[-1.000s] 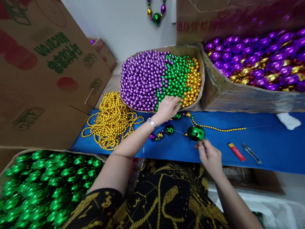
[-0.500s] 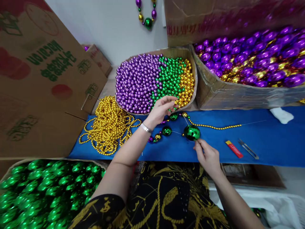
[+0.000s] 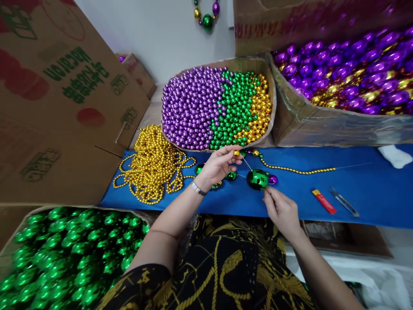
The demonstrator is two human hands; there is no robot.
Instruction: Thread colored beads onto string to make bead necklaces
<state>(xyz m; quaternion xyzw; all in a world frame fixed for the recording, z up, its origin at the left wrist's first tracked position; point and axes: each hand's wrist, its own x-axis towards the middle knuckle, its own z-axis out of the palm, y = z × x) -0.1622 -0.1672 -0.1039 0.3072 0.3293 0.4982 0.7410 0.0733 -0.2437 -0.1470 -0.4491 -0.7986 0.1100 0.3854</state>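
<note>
My left hand [image 3: 222, 164] pinches a small gold bead [image 3: 236, 153] between thumb and forefinger, just in front of the box of small beads. A large shiny green bead [image 3: 257, 179] is strung on a thin string between my hands. At its lower right edge, my right hand [image 3: 284, 211] is closed, apparently on the string, though the fingertips hide most of it. A purple bead [image 3: 272, 179] shows behind the green one. Other strung beads, among them a green bead [image 3: 231, 175], lie partly under my left hand. A strand of small gold beads [image 3: 300, 172] stretches right along the blue cloth.
A box [image 3: 272, 116] of purple, green and gold beads stands behind, beside a larger box [image 3: 290, 131] of purple and gold ones. Gold strands [image 3: 151, 165] pile at left. Green beads [image 3: 77, 249] fill a box at lower left. A red-yellow cutter [image 3: 323, 201] and thread snips [image 3: 344, 202] lie right.
My left hand has drawn back from the bead box towards me and now shows a gold bead in its fingertips. My right hand stays by the large green bead. The view has shifted slightly.
</note>
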